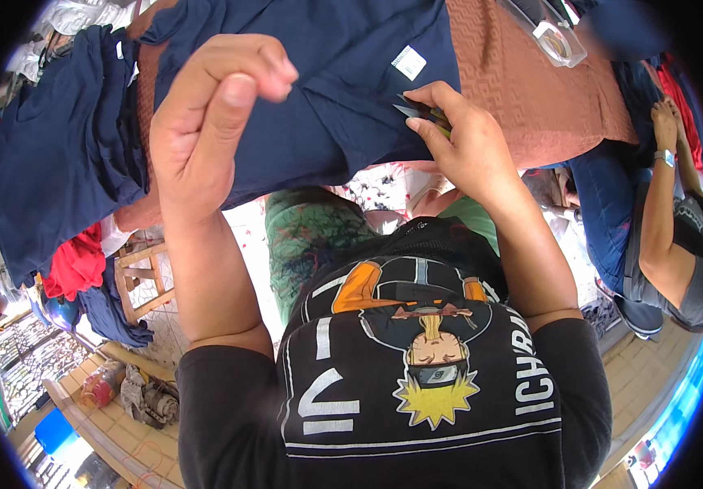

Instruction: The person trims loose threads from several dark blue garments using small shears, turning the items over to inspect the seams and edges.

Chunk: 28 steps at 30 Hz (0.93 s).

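My right hand grips a pair of thread snips, their pointed blades aimed left over navy cloth. The cloth is spread over my lap side of a brown-covered surface. A small white label lies on the cloth just beyond the snips. Raised above the cloth on the left is my left hand, its fingers curled in toward the thumb. Whether anything thin is between those fingertips cannot be made out.
More navy garments hang over the left end of the brown-covered table. A clear plastic container sits at the far right. Another person's arm works at right. Red cloth and a wooden stool are lower left.
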Motion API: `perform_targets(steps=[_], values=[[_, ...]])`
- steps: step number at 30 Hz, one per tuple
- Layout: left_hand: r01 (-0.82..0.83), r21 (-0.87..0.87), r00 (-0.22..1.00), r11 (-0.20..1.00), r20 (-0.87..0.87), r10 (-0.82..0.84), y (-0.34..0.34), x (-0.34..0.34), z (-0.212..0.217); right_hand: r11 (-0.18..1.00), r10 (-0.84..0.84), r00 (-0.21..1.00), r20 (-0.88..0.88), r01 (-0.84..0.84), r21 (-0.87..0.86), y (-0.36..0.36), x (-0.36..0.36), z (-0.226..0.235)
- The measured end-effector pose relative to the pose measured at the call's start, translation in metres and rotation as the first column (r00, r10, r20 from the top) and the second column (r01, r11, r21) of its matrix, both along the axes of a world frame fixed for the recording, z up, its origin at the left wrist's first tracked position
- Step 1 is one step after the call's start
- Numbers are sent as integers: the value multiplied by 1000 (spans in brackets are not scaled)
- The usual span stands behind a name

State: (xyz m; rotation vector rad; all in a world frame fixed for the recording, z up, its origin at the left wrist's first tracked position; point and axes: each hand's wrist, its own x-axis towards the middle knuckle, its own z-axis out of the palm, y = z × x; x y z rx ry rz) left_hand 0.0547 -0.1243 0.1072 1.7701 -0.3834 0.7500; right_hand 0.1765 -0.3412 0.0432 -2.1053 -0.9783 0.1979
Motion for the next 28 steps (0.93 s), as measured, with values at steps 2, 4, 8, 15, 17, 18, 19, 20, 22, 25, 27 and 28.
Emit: perform_targets(steps=[2,4,8,15,17,18,19,20,22,25,27,28], values=[[-51,-67,995,996,-90,45,-4,2,-3,1000,11,1000,5,-11,9,-1,1,-4],[-147,38,965,988,-214,152,4,7,-16,1000,7,999,-34,-6,10,1,0,-10],[-324,483,790,813,-335,513,-13,22,-56,1000,24,997,-79,-24,4,5,1,-23],[-142,300,704,943,-639,310,-1,25,-79,1000,10,996,-91,-12,-21,7,2,-24],[221,-179,583,959,-763,-277,22,7,-38,1000,1,994,-106,-2,-7,5,3,-26],[266,-333,535,905,-730,-426,33,-5,-29,1000,-1,992,-125,0,-11,4,5,-26],[179,-287,522,941,-783,-338,36,-14,-18,1000,7,990,-144,-9,-11,5,6,-26],[94,-235,498,968,-830,-250,38,-20,-11,1000,15,986,-164,-17,-11,5,7,-25],[-39,47,610,998,-790,61,33,-26,-29,1000,15,988,-154,-19,-25,6,6,-24],[-198,536,658,821,-548,517,20,-30,-66,999,32,989,-146,-33,-9,6,7,-25],[-145,564,536,813,-646,544,15,-31,-68,999,44,988,-145,-46,-6,6,7,-25],[-72,440,388,895,-814,432,14,-29,-59,999,46,988,-144,-47,-7,5,7,-25]])
